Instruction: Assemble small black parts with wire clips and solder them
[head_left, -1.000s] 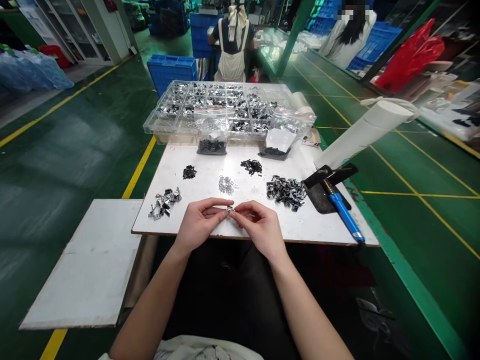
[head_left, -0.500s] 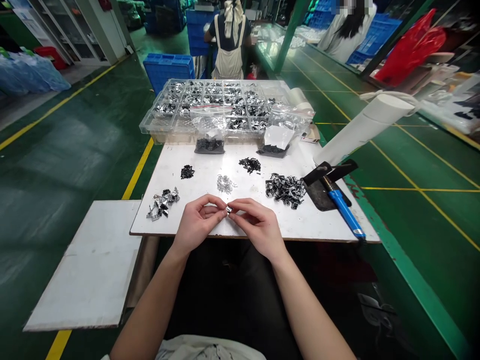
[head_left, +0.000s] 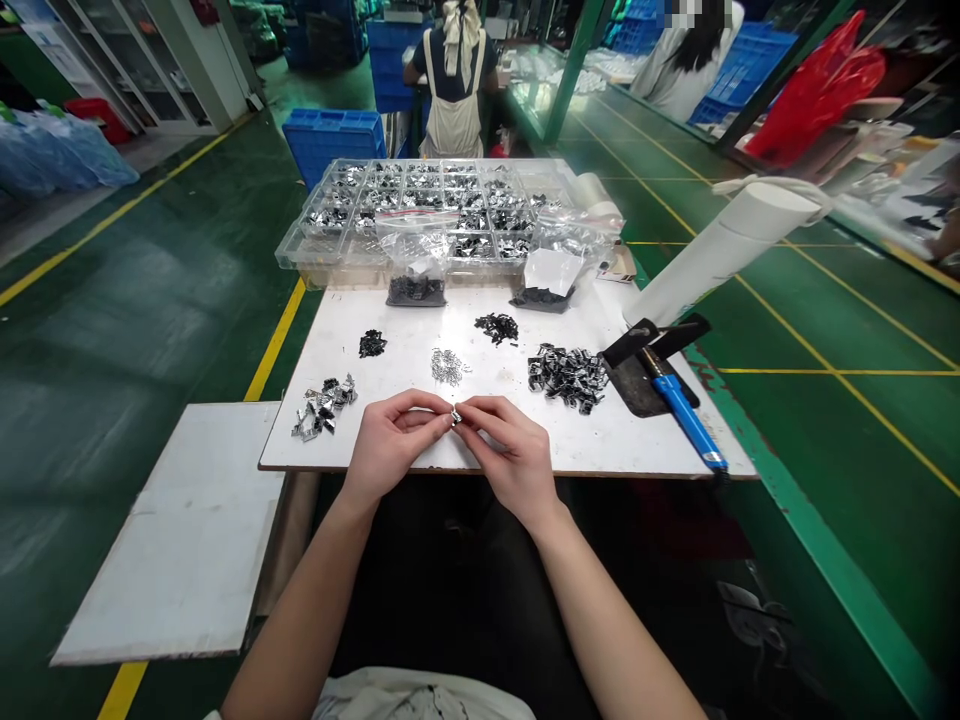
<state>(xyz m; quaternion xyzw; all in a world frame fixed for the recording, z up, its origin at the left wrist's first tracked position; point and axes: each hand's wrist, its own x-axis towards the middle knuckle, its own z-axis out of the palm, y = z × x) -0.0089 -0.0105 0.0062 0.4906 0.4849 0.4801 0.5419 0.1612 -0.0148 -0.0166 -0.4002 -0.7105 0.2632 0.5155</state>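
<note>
My left hand (head_left: 394, 440) and my right hand (head_left: 517, 450) meet over the front edge of the white table (head_left: 420, 400). Between their fingertips is a small shiny silver-and-black metal piece (head_left: 456, 417), pinched from both sides and partly covered by the fingers. Left of my hands lies a pile of shiny metal pieces (head_left: 324, 408). Beyond them sit a small black heap (head_left: 372, 344), a scatter of tiny silver parts (head_left: 448, 367) and a heap of small black parts (head_left: 496, 328). To the right is a larger pile of black-and-silver pieces (head_left: 568, 378).
A blue-handled soldering iron (head_left: 686, 420) rests on a dark stand at the right, near a white tube (head_left: 727, 250). Zip bags of black parts (head_left: 416, 290) stand before a clear compartment box (head_left: 300, 250). A person (head_left: 454, 90) sits beyond.
Both hands stay pinched on the small metal piece; the right hand has shifted slightly left and its fingers have turned a little. The whole view has moved slightly.
</note>
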